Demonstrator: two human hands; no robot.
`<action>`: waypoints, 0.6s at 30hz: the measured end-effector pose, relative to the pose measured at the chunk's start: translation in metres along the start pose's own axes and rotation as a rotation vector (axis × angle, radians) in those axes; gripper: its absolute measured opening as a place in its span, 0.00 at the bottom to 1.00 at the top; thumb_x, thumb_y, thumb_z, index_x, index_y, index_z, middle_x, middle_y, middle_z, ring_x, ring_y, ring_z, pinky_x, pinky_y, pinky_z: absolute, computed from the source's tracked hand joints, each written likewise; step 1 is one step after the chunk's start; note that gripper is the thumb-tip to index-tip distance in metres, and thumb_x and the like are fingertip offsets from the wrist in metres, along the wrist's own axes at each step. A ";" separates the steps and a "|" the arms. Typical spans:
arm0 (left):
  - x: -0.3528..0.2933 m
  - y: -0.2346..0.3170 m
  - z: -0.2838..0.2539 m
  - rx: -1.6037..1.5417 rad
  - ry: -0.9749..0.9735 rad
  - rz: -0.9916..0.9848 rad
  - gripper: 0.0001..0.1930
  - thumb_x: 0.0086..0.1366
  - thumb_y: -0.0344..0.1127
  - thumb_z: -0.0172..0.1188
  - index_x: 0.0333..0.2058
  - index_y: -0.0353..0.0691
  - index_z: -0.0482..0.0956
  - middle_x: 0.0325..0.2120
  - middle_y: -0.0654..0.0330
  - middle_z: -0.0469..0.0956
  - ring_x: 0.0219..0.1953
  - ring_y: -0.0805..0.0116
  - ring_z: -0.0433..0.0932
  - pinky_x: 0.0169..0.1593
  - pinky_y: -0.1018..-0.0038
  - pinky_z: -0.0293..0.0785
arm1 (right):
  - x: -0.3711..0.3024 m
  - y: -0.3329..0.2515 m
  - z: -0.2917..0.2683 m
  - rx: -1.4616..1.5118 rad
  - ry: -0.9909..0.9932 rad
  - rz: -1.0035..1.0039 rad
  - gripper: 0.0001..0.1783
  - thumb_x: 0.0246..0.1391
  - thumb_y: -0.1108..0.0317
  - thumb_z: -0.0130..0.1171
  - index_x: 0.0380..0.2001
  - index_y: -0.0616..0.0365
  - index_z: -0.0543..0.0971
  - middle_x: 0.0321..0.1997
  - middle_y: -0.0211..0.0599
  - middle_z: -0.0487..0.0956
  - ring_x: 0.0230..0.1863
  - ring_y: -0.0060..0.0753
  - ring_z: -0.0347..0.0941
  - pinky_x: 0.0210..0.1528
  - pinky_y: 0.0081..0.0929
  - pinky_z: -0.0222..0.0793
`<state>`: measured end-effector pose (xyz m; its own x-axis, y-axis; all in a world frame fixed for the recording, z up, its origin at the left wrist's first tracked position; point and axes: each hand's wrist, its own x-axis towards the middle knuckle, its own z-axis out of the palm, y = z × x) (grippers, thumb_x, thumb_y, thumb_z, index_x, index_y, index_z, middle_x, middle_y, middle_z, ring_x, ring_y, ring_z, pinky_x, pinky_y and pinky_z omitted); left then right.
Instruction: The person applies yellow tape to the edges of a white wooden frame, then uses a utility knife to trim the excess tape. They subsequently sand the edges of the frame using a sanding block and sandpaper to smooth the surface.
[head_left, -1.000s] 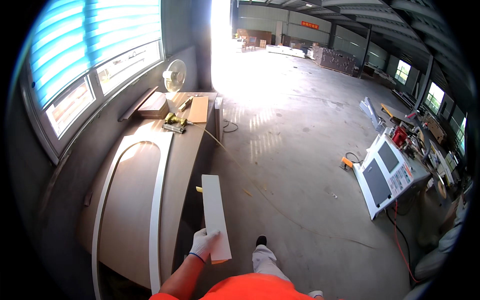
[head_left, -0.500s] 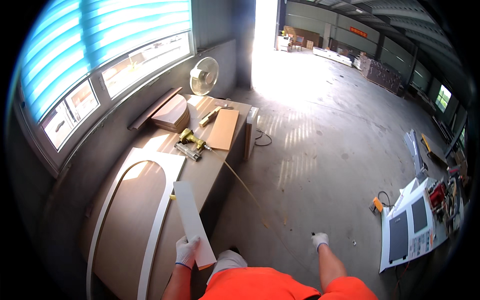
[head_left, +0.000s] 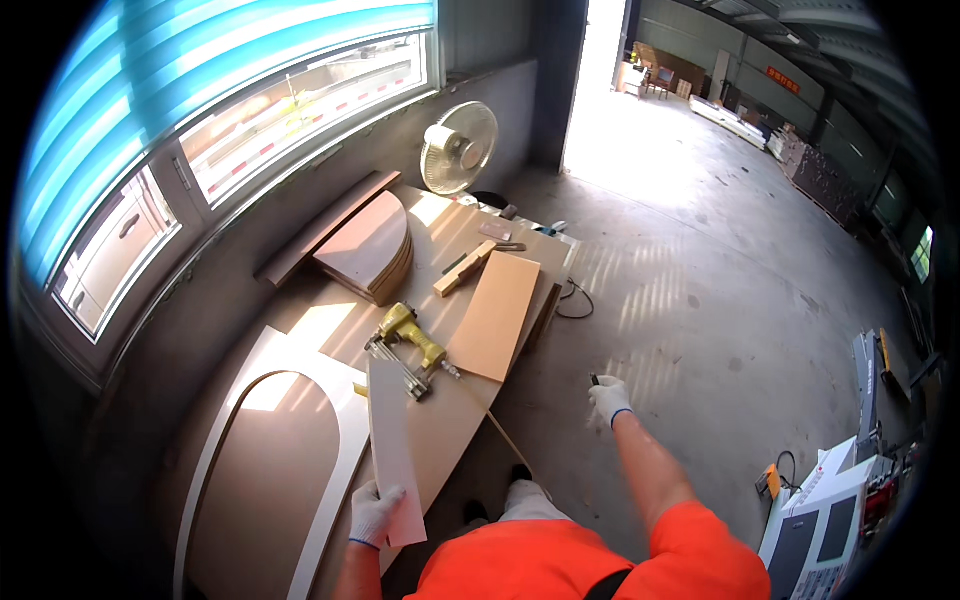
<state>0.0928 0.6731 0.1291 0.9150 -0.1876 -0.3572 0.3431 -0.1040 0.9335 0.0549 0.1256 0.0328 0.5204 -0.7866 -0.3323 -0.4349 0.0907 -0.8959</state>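
In a white glove, my left hand is closed around the near end of a narrow white board, which points away along the bench's edge. My right hand, also gloved, is out to the right above the floor. Its fingers are closed on a small, dark, stubby object whose kind I cannot make out. Just beyond the white board's far end lies a yellow-green nail gun with an air hose. To the left, a white arch-shaped frame lies flat on the workbench.
A tan board, a short wooden block and a stack of curved panels lie farther up the bench. A fan stands at its far end by the window. White-and-grey equipment is on the floor at right.
The view has shifted, bringing the bench and nail gun closer. My right hand has swung forward with the small dark object. The white board remains in my left hand, its far end now beside the nail gun.
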 end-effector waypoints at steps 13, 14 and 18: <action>0.114 0.088 0.086 0.239 0.159 -0.157 0.13 0.62 0.35 0.68 0.36 0.29 0.83 0.27 0.61 0.82 0.28 0.76 0.79 0.32 0.74 0.76 | 0.244 -0.245 0.260 -0.759 -0.078 -1.090 0.15 0.58 0.65 0.58 0.48 0.46 0.84 0.41 0.46 0.85 0.47 0.54 0.82 0.53 0.49 0.76; 0.103 0.093 0.088 0.247 0.197 -0.149 0.12 0.62 0.35 0.68 0.37 0.29 0.83 0.27 0.61 0.82 0.28 0.76 0.78 0.32 0.75 0.76 | 0.235 -0.249 0.272 -0.687 -0.077 -1.129 0.19 0.56 0.65 0.60 0.52 0.48 0.81 0.48 0.45 0.82 0.52 0.52 0.78 0.56 0.50 0.73; 0.147 0.110 0.120 0.070 0.193 -0.147 0.12 0.65 0.34 0.67 0.39 0.29 0.83 0.29 0.63 0.82 0.29 0.77 0.77 0.33 0.77 0.75 | 0.177 -0.270 0.297 -0.378 -0.205 -1.153 0.32 0.56 0.61 0.66 0.63 0.58 0.72 0.61 0.45 0.77 0.62 0.45 0.73 0.63 0.45 0.67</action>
<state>0.2393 0.5166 0.1757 0.8823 0.0237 -0.4702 0.4660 -0.1855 0.8651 0.4831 0.1429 0.1285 0.8319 -0.1758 0.5263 0.1877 -0.8034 -0.5651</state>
